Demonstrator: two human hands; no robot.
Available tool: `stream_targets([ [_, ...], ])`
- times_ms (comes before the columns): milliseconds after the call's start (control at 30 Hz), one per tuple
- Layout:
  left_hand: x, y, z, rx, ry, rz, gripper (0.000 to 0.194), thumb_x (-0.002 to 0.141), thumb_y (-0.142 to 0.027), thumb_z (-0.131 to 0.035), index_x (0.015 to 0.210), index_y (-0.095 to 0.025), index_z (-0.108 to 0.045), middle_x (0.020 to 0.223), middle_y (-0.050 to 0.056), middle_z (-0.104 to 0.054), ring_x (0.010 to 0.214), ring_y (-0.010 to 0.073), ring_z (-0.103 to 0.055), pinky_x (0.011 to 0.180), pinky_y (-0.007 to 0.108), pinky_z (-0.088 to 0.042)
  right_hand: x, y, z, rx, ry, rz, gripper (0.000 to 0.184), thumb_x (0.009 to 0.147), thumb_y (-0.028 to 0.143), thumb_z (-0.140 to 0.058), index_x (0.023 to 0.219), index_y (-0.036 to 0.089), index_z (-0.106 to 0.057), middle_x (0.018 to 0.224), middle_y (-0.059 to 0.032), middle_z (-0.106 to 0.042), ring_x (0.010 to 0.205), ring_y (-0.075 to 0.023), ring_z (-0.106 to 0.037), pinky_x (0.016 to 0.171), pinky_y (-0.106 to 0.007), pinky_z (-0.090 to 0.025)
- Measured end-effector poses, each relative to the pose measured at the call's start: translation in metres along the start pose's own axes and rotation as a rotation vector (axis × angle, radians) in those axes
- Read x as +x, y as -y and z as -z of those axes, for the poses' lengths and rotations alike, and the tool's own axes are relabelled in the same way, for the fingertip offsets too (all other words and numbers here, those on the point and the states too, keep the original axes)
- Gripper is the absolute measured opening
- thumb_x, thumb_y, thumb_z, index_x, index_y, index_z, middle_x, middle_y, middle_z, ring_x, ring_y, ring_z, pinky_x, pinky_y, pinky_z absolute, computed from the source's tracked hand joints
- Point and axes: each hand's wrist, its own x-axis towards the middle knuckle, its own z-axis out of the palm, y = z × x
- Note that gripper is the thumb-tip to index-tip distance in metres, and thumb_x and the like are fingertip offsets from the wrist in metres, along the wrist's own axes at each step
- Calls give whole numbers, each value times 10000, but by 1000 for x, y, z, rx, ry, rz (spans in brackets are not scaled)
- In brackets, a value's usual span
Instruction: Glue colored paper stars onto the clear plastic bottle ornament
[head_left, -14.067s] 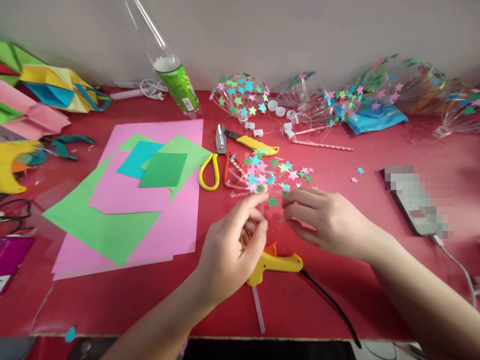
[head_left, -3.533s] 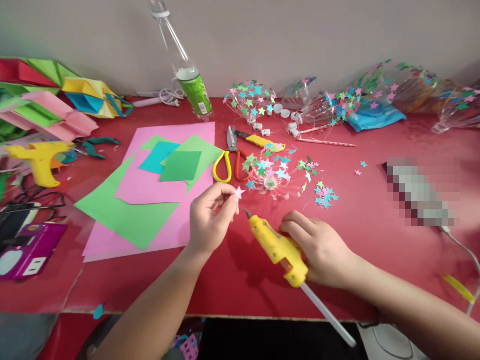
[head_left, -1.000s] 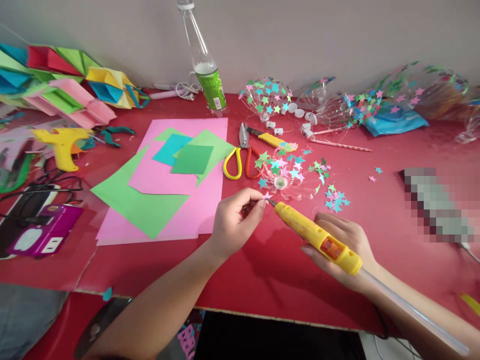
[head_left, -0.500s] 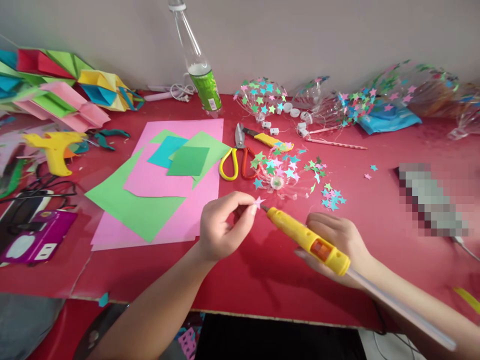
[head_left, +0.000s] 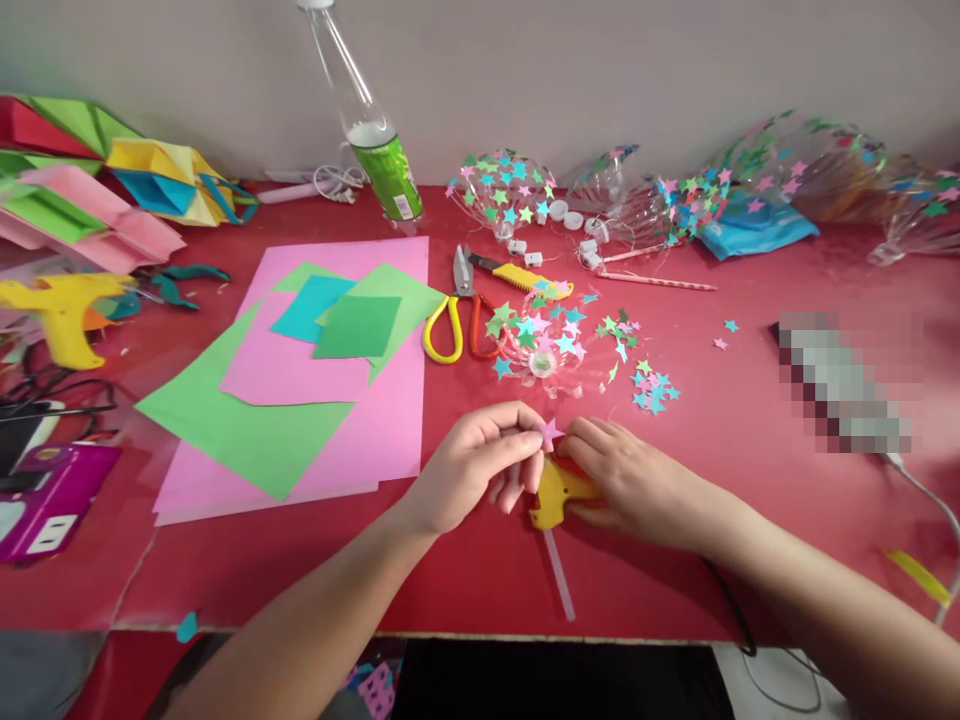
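Note:
My left hand (head_left: 480,465) pinches a small pink paper star (head_left: 551,433) between thumb and forefinger, its other fingers curled below. Close on its right, my right hand (head_left: 637,480) is closed round the handle of a yellow glue gun (head_left: 551,495), which is low over the red table. A clear glue stick (head_left: 559,575) sticks out of the gun's back end toward me. The gun's nozzle is hidden behind my left hand and the star. Just beyond both hands sits a cut clear plastic bottle piece (head_left: 541,362) with its strips spread and paper stars on them.
Coloured paper sheets (head_left: 247,430) lie to the left. Red-and-yellow-handled cutters (head_left: 463,275) and a yellow utility knife (head_left: 525,278) lie beyond. Loose stars (head_left: 654,388) are at right. A tall bottle (head_left: 386,175) stands at the back; a second glue gun (head_left: 67,310) lies left.
The glue gun has been lowered and turned, its glue stick now pointing toward me. My left hand, still with the star, has shifted right, and the hands are closer together.

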Motion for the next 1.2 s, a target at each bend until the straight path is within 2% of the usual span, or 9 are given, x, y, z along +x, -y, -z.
stream_targets([
  [100, 0, -1, -3, -39, 19, 49, 118, 902, -214, -511, 817, -152, -565, 580, -37, -614, 353, 13, -463, 342, 101, -328, -1, 0, 11, -21, -163, 110, 253, 843, 373, -637, 963, 164, -561, 877, -60, -599, 800, -202, -540, 719, -372, -476],
  [200, 1, -1, -8, -81, 35, 111, 126, 890, -201, -516, 784, -150, -561, 550, -40, -601, 332, 11, -432, 326, 101, -305, -1, 2, 21, -11, -489, 186, 85, 866, 178, -603, 927, 154, -548, 822, -51, -621, 751, -162, -540, 663, -312, -453],
  [267, 2, 0, -11, -114, 49, 158, 127, 875, -196, -524, 762, -150, -560, 524, -39, -588, 323, 15, -413, 316, 104, -291, -2, 2, 24, -34, -582, 224, 111, 841, 113, -616, 922, 149, -549, 820, -52, -628, 734, -151, -532, 652, -301, -451],
  [467, 7, 1, -15, -166, 81, 246, 142, 854, -207, -542, 726, -149, -564, 493, -40, -561, 319, 18, -387, 304, 108, -269, -6, -1, 25, -99, -595, 262, 131, 813, 88, -643, 914, 142, -579, 793, -50, -626, 694, -143, -523, 634, -302, -455],
  [767, 10, -9, -25, -113, 59, 245, 178, 890, -269, -524, 751, -159, -543, 495, -53, -542, 306, 6, -348, 305, 117, -234, -7, -3, 32, -25, -611, 224, 85, 839, 83, -582, 872, 161, -576, 790, -52, -600, 661, -134, -492, 604, -294, -431],
  [933, 5, -16, -41, 179, -116, 45, 178, 906, -316, -519, 1026, -186, -544, 526, -73, -515, 361, 31, -379, 355, 144, -294, -12, -20, 46, -49, -637, 151, 93, 845, 59, -574, 857, 150, -591, 713, -35, -591, 637, -130, -503, 601, -282, -418],
  [1000, 6, -14, -48, 315, -184, -26, 321, 909, -276, -510, 1222, -209, -480, 537, -80, -499, 417, 59, -429, 405, 165, -352, -14, -30, 49, -94, -578, 122, 68, 870, 97, -569, 861, 154, -605, 705, -30, -595, 631, -128, -507, 600, -276, -408],
  [1100, 11, -8, -53, 512, -193, -60, 533, 911, -228, -485, 1417, -223, -318, 542, -81, -500, 461, 93, -482, 457, 204, -393, -14, -39, 49, -146, -499, 110, 100, 903, 143, -539, 845, 162, -619, 686, -16, -575, 611, -120, -486, 584, -263, -382],
  [1200, 17, -2, -53, 626, -175, -48, 560, 916, -237, -473, 1441, -185, -286, 530, -75, -501, 458, 105, -483, 460, 223, -386, -11, -40, 49, -175, -469, 122, 155, 916, 145, -503, 824, 161, -627, 673, -11, -551, 593, -116, -452, 573, -259, -361],
])
